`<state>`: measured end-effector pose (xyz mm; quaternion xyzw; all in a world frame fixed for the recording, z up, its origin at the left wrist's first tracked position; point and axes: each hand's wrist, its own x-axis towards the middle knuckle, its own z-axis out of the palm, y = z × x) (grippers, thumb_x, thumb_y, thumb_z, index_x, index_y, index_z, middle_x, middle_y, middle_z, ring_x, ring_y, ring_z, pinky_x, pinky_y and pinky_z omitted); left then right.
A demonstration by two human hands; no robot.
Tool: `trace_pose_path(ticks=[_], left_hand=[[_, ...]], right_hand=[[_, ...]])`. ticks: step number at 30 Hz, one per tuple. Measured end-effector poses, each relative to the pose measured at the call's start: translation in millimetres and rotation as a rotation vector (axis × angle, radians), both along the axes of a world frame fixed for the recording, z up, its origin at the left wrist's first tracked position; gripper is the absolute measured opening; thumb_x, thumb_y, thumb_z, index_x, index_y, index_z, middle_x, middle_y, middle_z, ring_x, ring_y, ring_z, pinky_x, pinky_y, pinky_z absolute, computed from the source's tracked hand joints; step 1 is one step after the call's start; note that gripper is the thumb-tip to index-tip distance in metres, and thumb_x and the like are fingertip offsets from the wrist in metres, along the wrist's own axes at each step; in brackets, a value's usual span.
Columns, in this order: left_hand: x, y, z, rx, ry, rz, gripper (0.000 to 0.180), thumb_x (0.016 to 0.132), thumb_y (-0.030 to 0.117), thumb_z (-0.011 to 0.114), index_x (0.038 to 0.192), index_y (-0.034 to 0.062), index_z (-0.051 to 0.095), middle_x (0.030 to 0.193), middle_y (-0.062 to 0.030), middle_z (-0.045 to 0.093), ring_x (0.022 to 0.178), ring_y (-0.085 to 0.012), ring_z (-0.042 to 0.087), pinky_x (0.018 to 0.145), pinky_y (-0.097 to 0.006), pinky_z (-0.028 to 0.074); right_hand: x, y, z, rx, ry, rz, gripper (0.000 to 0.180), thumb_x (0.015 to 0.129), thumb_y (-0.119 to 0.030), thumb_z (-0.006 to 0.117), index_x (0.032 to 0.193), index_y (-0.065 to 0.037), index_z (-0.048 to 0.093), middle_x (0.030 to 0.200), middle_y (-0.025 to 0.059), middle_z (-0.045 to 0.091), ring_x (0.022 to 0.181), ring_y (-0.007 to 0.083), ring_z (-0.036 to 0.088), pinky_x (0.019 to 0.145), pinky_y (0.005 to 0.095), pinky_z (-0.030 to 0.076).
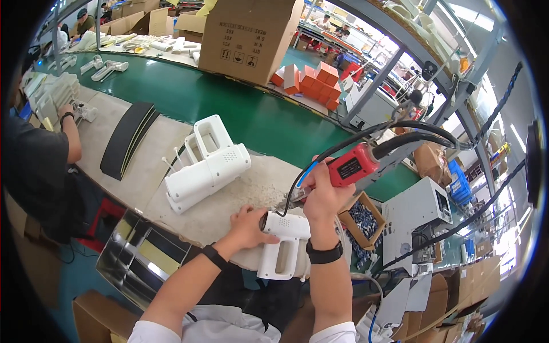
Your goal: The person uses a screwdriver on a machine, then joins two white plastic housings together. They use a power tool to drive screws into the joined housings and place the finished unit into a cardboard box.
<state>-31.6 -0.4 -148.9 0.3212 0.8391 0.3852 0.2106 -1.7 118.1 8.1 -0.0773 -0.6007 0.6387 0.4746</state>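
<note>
A white plastic housing with a loop handle (290,228) lies at the near edge of the worktable, its handle end toward me. My left hand (250,230) is wrapped over the left end of this housing, fingers on its far side and thumb on top. In my right hand (325,197) is a red electric screwdriver (353,164), tilted, with black cables running from its back. Its metal nose points down-left, close to the housing's end by my left fingertips. Whether the tip touches the housing I cannot tell. Further left lie stacked white housings (209,177) of the same kind.
Dark foam strips (128,140) lie left on the table (154,183). Beyond runs a green conveyor (171,80) with a large carton (246,40) and orange boxes (317,84). At right are a carton of small parts (364,223) and a white machine (409,211). Another person (40,154) works at left.
</note>
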Motion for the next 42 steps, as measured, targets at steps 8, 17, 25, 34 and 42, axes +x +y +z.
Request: trace_pose_path(ticks=[8,17,25,34,42], left_hand=[[3,0,-2,-0.019,0.033,0.019,0.088,0.055,0.059,0.082,0.117,0.0010,0.062,0.129,-0.0228,0.046,0.129,-0.0358,0.036,0.106,-0.046,0.024],[11,3,0,0.022,0.036,0.041,0.110,0.054,0.058,0.081,0.142,0.0072,0.039,0.136,-0.0182,0.048,0.136,-0.0348,0.028,0.106,-0.047,0.020],[12,4,-6,-0.076,0.102,-0.043,0.121,0.052,0.064,0.080,0.147,0.0065,0.030,0.139,-0.0210,0.045,0.138,-0.0374,0.024,0.106,-0.050,0.018],[15,4,-8,0.017,0.114,-0.005,0.116,0.054,0.066,0.079,0.146,0.0122,0.034,0.140,-0.0145,0.047,0.138,-0.0374,0.024,0.107,-0.051,0.017],[19,1,15,-0.016,0.066,0.004,0.100,0.057,0.053,0.083,0.141,0.0157,0.043,0.139,-0.0097,0.048,0.137,-0.0371,0.027,0.107,-0.052,0.020]], right_hand=[[-4,-7,-17,0.047,-0.146,-0.026,0.009,0.084,-0.005,0.061,0.087,0.001,0.056,0.057,0.0044,0.056,0.044,0.0110,0.052,0.043,0.0249,0.041],[50,-33,45,-0.003,0.059,-0.008,0.012,0.085,0.001,0.058,0.096,0.002,0.054,0.057,0.0046,0.054,0.041,0.0084,0.046,0.036,0.0211,0.031],[32,-30,14,0.007,-0.002,-0.044,0.011,0.085,0.001,0.060,0.094,0.003,0.054,0.055,0.0045,0.054,0.042,0.0097,0.049,0.038,0.0217,0.035],[22,-25,-44,-0.032,-0.154,-0.078,0.007,0.081,0.003,0.058,0.087,0.002,0.054,0.058,0.0065,0.057,0.045,0.0110,0.051,0.047,0.0248,0.045],[60,-21,20,-0.093,0.055,0.085,0.007,0.084,0.004,0.059,0.090,0.004,0.055,0.060,0.0056,0.056,0.046,0.0106,0.053,0.043,0.0231,0.041]])
